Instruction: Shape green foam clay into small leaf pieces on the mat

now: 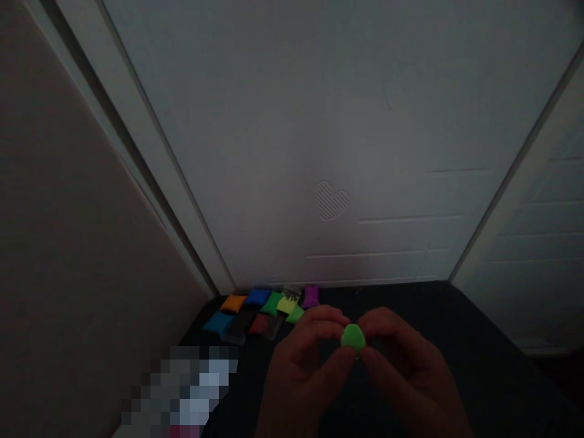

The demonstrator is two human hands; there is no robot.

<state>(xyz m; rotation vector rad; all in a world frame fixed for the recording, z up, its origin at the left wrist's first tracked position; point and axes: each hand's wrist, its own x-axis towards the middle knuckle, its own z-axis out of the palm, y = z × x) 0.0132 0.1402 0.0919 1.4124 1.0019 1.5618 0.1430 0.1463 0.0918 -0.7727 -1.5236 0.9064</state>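
Observation:
A small, smooth, rounded lump of bright green modelling clay (353, 337) is pinched between my two hands, above the dark surface. My left hand (303, 365) grips its left side with thumb and fingertips. From the right, my right hand (408, 365) presses thumb and forefinger against it. Fingertips cover the lump's edges. Just beyond my left hand, partly hidden by it, lies a light green packet (295, 314).
Several coloured packets, including an orange one (233, 303), a purple one (311, 296) and a light blue one (219, 323), lie at the back left of the dark surface (365, 299). A white panel (274, 152) with an embossed heart rises behind. A blurred patch (201, 389) covers the lower left.

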